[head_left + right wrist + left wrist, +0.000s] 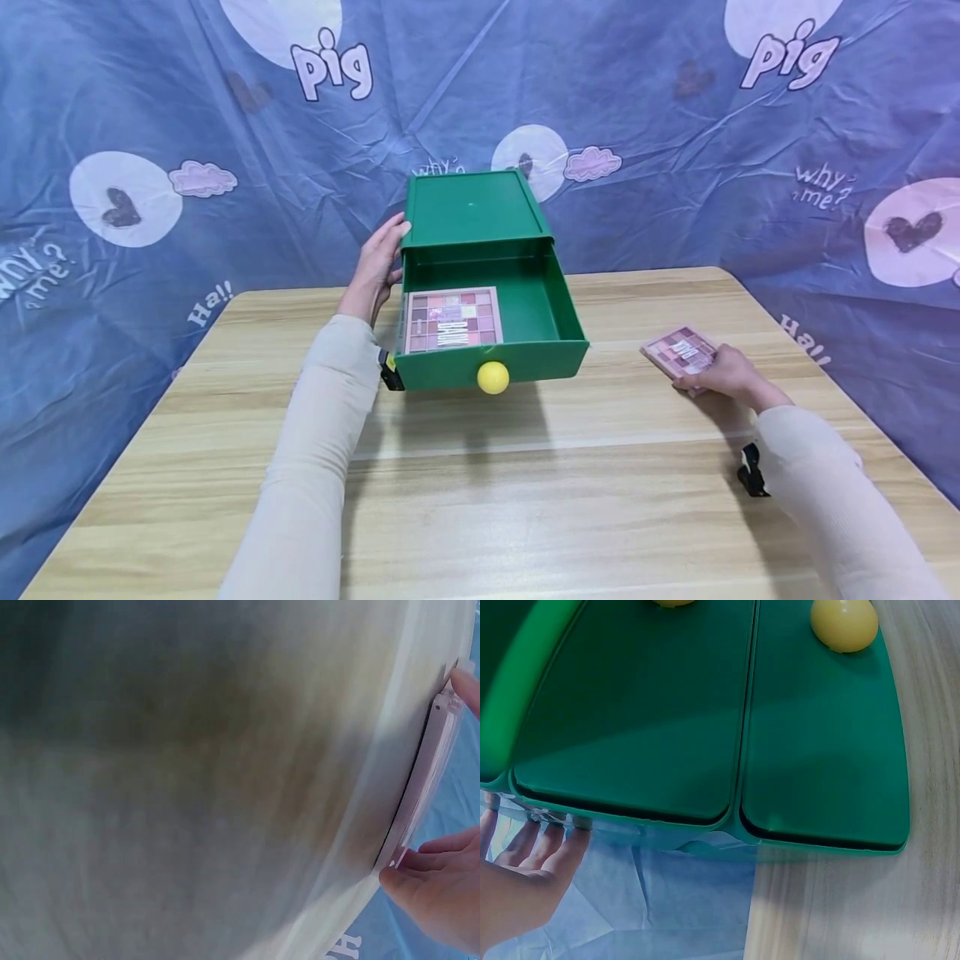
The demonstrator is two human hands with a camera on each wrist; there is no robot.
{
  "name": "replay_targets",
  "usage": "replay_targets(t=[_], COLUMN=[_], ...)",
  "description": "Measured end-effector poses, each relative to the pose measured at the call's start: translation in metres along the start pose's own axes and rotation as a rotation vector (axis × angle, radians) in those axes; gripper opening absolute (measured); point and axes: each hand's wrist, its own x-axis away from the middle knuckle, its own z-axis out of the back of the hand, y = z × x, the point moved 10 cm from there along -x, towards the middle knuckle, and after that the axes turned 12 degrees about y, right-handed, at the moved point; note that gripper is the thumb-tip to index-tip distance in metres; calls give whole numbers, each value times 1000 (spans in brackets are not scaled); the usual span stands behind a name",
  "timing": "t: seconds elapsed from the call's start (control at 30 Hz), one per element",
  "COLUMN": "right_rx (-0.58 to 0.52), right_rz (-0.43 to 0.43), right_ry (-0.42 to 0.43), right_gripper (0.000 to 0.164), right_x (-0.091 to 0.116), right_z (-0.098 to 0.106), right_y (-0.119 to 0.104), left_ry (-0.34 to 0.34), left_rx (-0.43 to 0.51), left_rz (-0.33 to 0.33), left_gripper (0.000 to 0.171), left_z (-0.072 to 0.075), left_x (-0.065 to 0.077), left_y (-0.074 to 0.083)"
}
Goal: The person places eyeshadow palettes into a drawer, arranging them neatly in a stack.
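Observation:
A green drawer cabinet (472, 207) stands at the back of the table, its top drawer (536, 362) pulled out. In that drawer's left part lies a large pink eyeshadow palette (453, 320) with a clear window. My left hand (377, 265) rests against the cabinet's left side; the left wrist view has the extended fingers (555, 859) touching that side wall. Off to the right, my right hand (726, 377) grips a smaller eyeshadow palette (678, 350) at the tabletop. In the right wrist view, thumb and fingers hold this palette (421, 776) at its opposite ends.
A yellow round knob (492, 377) sticks out from the open drawer's front. Lower drawers (817, 750) with yellow knobs (844, 624) are closed. The wooden table (480, 517) ends at a blue printed cloth (645, 225) behind and beside it.

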Motion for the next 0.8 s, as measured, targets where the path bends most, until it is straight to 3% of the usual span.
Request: replay_targets(t=[0.17,0.53,0.8], right_rx=[-10,-34,-42], right_rz=[31,69,139], right_ry=[-5,-56,-25], right_gripper=[74,100,79], right_x=[0,-3,-7], right_z=[3,8,33], right_y=[-7,-37,-73], left_ry=[-2,-2,6], left_rx=[9,14,16], left_rz=[3,2,11], left_gripper=[51,52,52], left_z=[0,0,0], left_x=[0,-1,0], left_y=[0,0,1])
